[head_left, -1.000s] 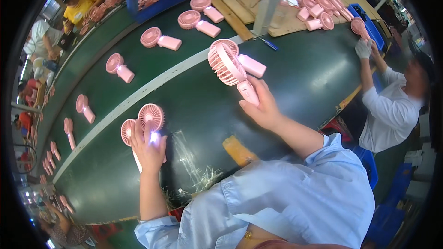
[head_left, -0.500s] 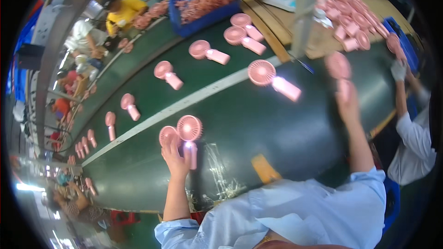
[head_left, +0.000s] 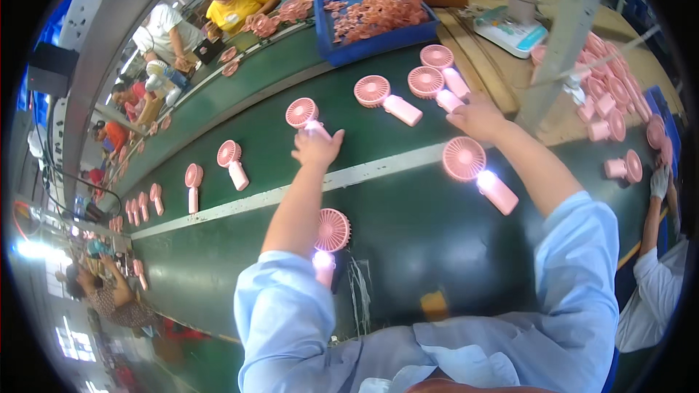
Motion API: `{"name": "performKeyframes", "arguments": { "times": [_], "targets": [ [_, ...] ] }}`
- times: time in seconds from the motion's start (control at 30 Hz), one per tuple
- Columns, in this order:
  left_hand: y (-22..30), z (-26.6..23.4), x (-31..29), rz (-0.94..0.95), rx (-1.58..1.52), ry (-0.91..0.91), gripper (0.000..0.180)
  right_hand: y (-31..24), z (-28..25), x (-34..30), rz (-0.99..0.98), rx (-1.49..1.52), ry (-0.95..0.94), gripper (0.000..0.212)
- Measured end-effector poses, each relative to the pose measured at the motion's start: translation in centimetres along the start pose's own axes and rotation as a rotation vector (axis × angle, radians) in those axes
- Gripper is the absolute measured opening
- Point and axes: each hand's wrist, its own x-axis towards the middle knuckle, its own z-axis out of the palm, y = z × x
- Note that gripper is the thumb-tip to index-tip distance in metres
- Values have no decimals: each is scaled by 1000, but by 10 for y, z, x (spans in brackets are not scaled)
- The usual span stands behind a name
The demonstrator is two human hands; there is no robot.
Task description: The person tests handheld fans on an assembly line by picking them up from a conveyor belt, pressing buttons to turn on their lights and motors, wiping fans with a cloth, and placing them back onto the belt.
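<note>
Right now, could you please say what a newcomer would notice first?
Probably the glowing pink fan below the right hand, on the near side of the white divider. Beyond it, the left hand is at another pink fan, and, farther back, a blue bin holds pink parts.

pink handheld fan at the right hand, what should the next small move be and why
Probably close the right hand gently on the handle of the pink, round-headed handheld fan: the hand appears to be at that handle, and a similar pink fan lies close beside it, so a narrow grip might avoid nudging the neighbour.
</note>
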Motion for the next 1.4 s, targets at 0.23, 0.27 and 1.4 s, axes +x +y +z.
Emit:
{"name": "performKeyframes", "arguments": {
  "times": [0.23,0.27,1.4],
  "targets": [
    [-55,28,53,-104,214,147,72,-106,44,101,296,-143,-133,66],
    [-68,19,55,-114,221,103,67,-112,46,107,381,-88,-197,67],
    [-77,-7,-313,230,-1399,-221,45,-145,-24,-232,214,1508,224,47]
  ]
}}
